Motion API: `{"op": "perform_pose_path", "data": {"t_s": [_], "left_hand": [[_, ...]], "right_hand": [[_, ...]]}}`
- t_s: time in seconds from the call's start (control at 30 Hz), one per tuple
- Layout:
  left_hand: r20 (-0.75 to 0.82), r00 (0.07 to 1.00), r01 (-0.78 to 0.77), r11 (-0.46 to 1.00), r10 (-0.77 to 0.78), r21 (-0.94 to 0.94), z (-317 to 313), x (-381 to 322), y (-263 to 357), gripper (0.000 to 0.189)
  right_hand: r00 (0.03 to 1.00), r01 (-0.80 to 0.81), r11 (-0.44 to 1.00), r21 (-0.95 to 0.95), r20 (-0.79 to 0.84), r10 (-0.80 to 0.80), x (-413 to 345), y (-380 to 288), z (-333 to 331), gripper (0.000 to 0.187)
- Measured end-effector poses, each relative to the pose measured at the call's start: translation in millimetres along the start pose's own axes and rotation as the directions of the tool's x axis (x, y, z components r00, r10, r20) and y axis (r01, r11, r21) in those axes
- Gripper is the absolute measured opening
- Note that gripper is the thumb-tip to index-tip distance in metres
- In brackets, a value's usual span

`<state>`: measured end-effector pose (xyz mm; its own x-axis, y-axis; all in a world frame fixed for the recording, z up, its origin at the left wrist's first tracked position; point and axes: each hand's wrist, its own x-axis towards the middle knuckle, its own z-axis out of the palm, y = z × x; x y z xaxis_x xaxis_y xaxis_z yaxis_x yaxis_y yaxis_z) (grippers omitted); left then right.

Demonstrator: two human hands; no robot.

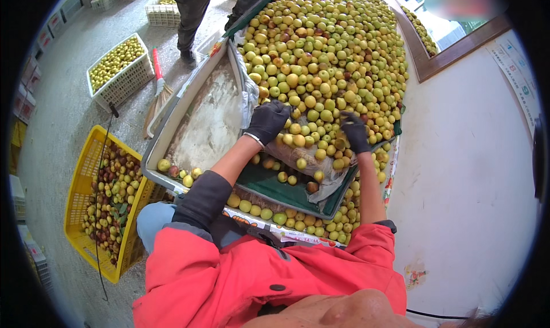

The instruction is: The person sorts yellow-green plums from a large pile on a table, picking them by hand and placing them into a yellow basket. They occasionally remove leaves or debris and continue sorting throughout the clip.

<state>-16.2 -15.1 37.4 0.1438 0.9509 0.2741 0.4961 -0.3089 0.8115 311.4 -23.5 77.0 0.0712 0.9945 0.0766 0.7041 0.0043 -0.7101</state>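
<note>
A big heap of yellow-green jujubes fills the table before me, some with brown patches. My left hand, in a black glove, rests at the near left edge of the heap with its fingers curled; whether a fruit is in them is hidden. My right hand, gloved too, is over the right part of the heap, its fingers bent down among fruits, and its grasp is unclear. Between and below the hands a crumpled plastic sheet carries loose jujubes. It lies over a dark green lined tray, with more fruits along its near side.
Left of the heap stands a shallow tray section with a few jujubes in its near corner. A yellow crate of darker fruits, a white crate and a broom are on the floor. Beyond stands a person. A white wall bounds the right.
</note>
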Motion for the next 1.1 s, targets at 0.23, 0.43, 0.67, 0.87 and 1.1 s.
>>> {"op": "perform_pose_path", "data": {"t_s": [0.23, 0.43, 0.67, 0.87, 1.1], "left_hand": [[-0.195, 0.969, -0.128, 0.985, 0.150, 0.119, 17, 8, -14, 0.038], [-0.031, 0.979, -0.187, 0.953, 0.199, 0.239, 35, 7, -27, 0.049], [0.149, 0.965, -0.251, 0.921, 0.214, 0.299, 29, 4, -22, 0.052], [0.337, 0.915, -0.311, 0.919, 0.221, 0.241, 11, 5, -15, 0.037], [0.053, 0.973, -0.224, 0.878, 0.223, 0.422, 7, 0, -24, 0.023]], "right_hand": [[0.977, -0.128, 0.973, -0.193, 0.143, 0.157, 19, 42, -36, 0.081], [0.894, 0.239, 0.923, -0.301, 0.440, -0.088, 16, 15, -5, 0.094], [0.879, 0.207, 0.933, -0.295, 0.474, -0.046, -23, -15, 23, 0.079], [0.724, 0.380, 0.886, -0.265, 0.681, -0.107, -43, -71, 54, 0.092], [0.793, 0.424, 0.883, -0.203, 0.554, -0.253, -53, -163, 60, 0.055]]}}
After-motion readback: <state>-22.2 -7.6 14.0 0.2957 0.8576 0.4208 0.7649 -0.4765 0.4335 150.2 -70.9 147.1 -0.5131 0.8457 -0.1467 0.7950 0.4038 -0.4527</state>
